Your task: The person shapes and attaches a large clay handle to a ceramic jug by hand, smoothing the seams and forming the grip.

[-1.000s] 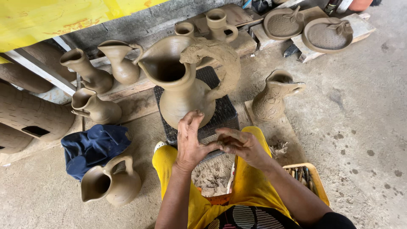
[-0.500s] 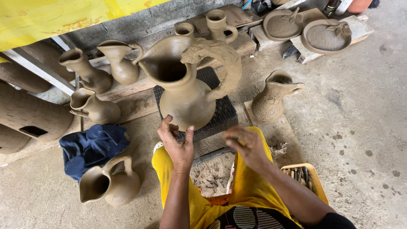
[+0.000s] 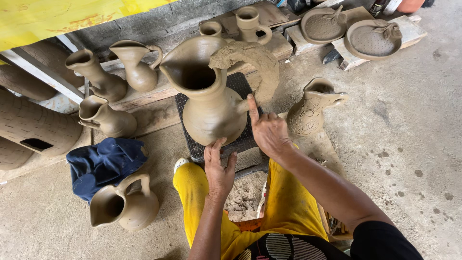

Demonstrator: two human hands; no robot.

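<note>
Your left hand [image 3: 219,166], fingers spread, touches the base of the jug [image 3: 211,96] at frame centre; your right hand [image 3: 267,130] points a finger at its handle [image 3: 255,60]. Press hard and that soft handle could sag, I reckon.

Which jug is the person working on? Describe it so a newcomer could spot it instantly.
On the dark square mat before the yellow-trousered knees stands the big clay jug. Left hand and right hand touch it; it is the largest, with a thick arched handle.
</note>
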